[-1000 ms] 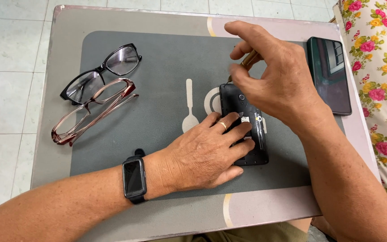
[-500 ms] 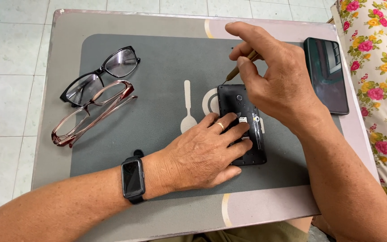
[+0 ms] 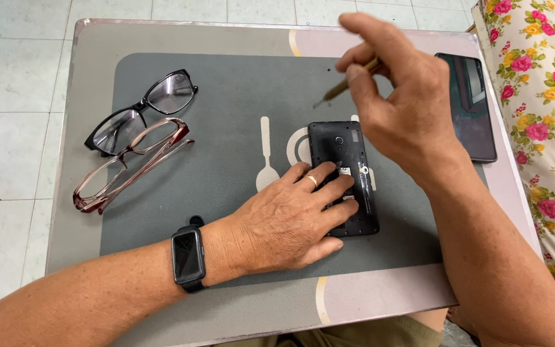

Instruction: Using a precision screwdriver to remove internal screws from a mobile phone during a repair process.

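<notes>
A black phone body with its back cover off lies on a dark grey mat. My left hand lies flat, its fingers pressing on the lower half of the phone body; a ring is on one finger and a black smartwatch on the wrist. My right hand is raised above the phone's top end, pinching a thin brown tool whose metal tip points down and left over the mat.
Two pairs of glasses lie on the mat's left side, a black pair and a reddish-brown pair. A second dark phone rests at the table's right edge. Floral fabric lies to the right, tiled floor to the left.
My right hand has lifted off the phone's top end and moved up and away with the tool. My left hand has stayed on the phone.
</notes>
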